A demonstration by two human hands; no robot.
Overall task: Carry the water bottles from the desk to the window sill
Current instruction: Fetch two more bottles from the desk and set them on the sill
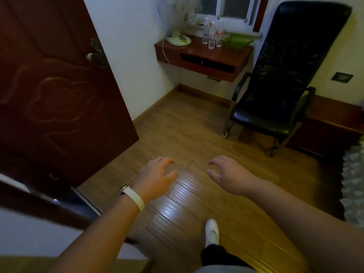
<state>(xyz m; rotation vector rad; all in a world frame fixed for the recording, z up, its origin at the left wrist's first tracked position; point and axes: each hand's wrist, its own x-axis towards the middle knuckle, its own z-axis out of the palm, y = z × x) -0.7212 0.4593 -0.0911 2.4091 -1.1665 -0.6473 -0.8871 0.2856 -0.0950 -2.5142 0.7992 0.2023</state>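
Three clear plastic water bottles (212, 34) stand close together on a red-brown wall-mounted desk (199, 56) at the far end of the room. The white window sill (234, 31) runs just behind and above them, under the window. My left hand (155, 174), with a white band on the wrist, and my right hand (226, 174) are stretched out in front of me over the wooden floor, far from the desk. Both hands hold nothing and their fingers are spread and slightly curled.
A dark red door (59, 91) stands ajar on the left. A black high-backed chair (279, 79) sits right of the desk. A white fan (179, 22) and a green tray (237, 41) share the desk. A low cabinet (331, 123) lies at right. My white shoe (211, 230) is on the floor.
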